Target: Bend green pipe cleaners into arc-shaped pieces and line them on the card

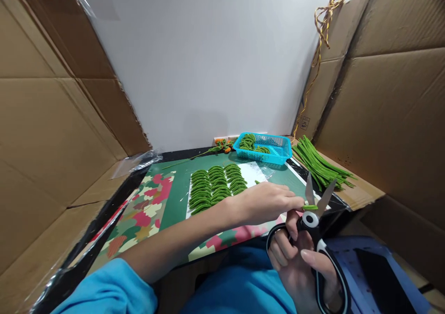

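My left hand (274,200) reaches across to the right, its fingertips pinching a short green stem piece (310,207). The piece lies between the parted blades of black-handled scissors (310,219). My right hand (302,263) is wrapped round the scissor handles, palm up, below the left one. Bent green pieces (218,184) lie in three columns on a white sheet (253,171), partly hidden behind my left forearm. A bundle of long green stems (318,163) rests at the right.
A blue basket (280,154) at the back holds more green pieces. Orange flowers (224,143) on a long stem lie beside it. Cardboard walls (389,105) stand left and right, and a wire bundle (327,20) hangs at the right. A camouflage-patterned cloth (148,203) covers the table's left part.
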Tool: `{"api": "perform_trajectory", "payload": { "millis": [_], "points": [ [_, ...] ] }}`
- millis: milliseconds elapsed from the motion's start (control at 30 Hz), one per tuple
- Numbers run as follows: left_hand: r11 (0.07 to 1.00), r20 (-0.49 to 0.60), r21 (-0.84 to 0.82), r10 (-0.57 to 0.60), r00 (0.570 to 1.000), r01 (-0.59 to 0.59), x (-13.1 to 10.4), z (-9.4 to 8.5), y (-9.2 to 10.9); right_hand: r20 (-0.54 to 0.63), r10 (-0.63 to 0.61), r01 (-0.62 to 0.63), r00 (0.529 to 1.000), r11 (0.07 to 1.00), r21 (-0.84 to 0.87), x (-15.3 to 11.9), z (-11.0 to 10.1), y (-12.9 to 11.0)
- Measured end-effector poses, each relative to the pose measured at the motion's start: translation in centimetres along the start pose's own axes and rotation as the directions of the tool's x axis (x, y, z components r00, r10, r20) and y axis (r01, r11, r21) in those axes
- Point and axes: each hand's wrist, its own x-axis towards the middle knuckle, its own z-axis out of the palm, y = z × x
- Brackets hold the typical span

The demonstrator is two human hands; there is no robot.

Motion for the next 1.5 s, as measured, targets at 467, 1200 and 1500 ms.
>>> {"api": "perform_trajectory", "payload": {
  "millis": [467,1200,1500],
  "points": [
    [1.0,0.026,-0.007,0.018,1.0,-0.018,0.4,-0.4,0.5,0.037,0.002,-0.003,0.999,1.0,0.028,0.1,0.5,-0.1],
    [0.996,0.037,-0.09,0.024,0.999,-0.021,0.3,-0.2,0.6,0.036,0.076,-0.076,0.996,0.997,0.024,-0.4,-0.6,-0.1],
    [0.995,0.032,-0.103,0.014,0.999,-0.011,0.3,-0.1,0.7,-0.081,0.188,-0.192,0.979,0.98,-0.051,-0.6,1.1,-1.7]
  ]
}}
